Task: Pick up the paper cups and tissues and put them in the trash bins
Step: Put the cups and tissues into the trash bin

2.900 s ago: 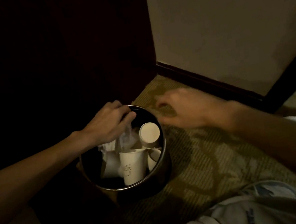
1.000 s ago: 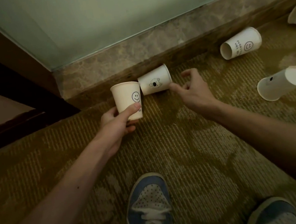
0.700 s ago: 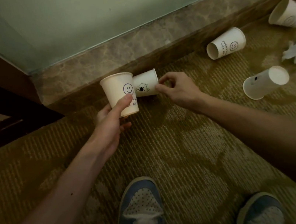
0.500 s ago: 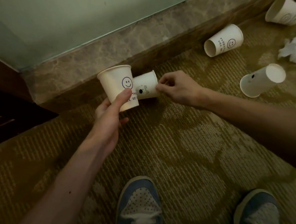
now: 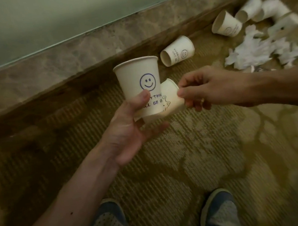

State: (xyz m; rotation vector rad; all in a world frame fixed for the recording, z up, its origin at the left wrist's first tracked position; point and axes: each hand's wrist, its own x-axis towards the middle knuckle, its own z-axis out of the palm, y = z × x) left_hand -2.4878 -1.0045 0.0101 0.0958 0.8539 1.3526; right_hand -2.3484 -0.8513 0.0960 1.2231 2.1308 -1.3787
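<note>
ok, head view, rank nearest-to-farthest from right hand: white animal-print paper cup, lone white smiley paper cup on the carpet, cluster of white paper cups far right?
1. Animal-print paper cup: pinched by the right hand.
2. Lone smiley paper cup: on carpet by the skirting.
3. Cup cluster: far right.

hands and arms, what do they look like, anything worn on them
Both hands are bare, no gloves. The right hand wears a thin ring on one finger; the left hand shows none. Both forearms are bare, no sleeves or watch in view. The left forearm has a small mole.
</note>
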